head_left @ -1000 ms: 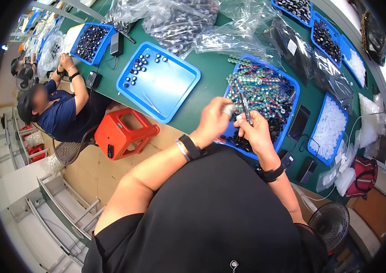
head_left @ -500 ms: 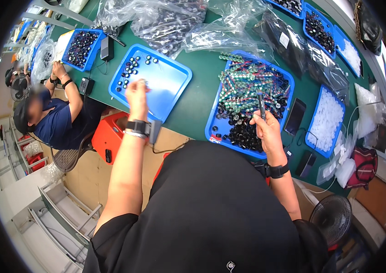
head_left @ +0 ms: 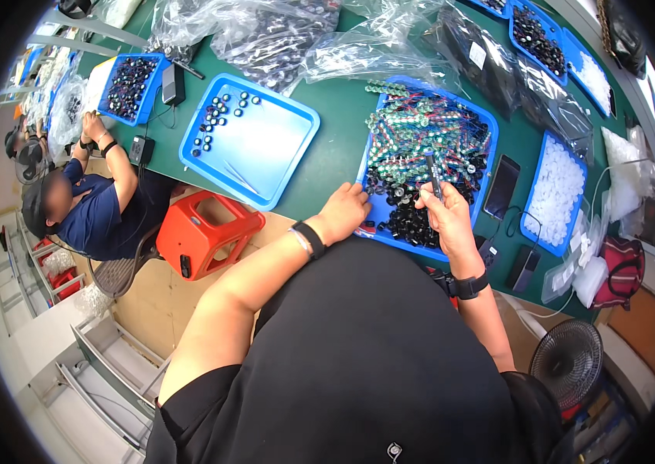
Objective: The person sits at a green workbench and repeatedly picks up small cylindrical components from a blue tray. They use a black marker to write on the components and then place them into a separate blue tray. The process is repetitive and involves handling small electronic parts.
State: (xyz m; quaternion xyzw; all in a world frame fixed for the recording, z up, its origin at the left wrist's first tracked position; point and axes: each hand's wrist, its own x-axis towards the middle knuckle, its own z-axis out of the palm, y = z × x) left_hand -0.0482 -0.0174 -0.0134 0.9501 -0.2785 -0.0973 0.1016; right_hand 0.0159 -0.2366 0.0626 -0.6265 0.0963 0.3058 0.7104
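Note:
My right hand [head_left: 448, 220] grips a slim black pen-shaped tool [head_left: 433, 176], held upright over a blue tray. This tray [head_left: 485, 120] holds a tangle of green circuit-board strips [head_left: 428, 131] with red wires and a pile of small black round parts [head_left: 408, 220]. My left hand [head_left: 345, 211] is at the tray's near left edge, its fingers loosely bent with nothing visible in them. Left of it, another blue tray [head_left: 308, 147] holds several small dark round pieces with pale tops [head_left: 215, 116] and a thin tweezers-like tool [head_left: 241, 176].
Clear plastic bags [head_left: 281, 46] lie along the back. At right are a phone [head_left: 502, 185], a tray of white parts [head_left: 555, 193] and a fan [head_left: 567, 363]. Another person [head_left: 95, 201] works at far left beside a red stool [head_left: 207, 232] and a tray of dark parts [head_left: 130, 85].
My left hand has moved right, from above the left tray to the edge of the tray with the circuit-board strips. My right hand stays over that tray, still gripping the black tool.

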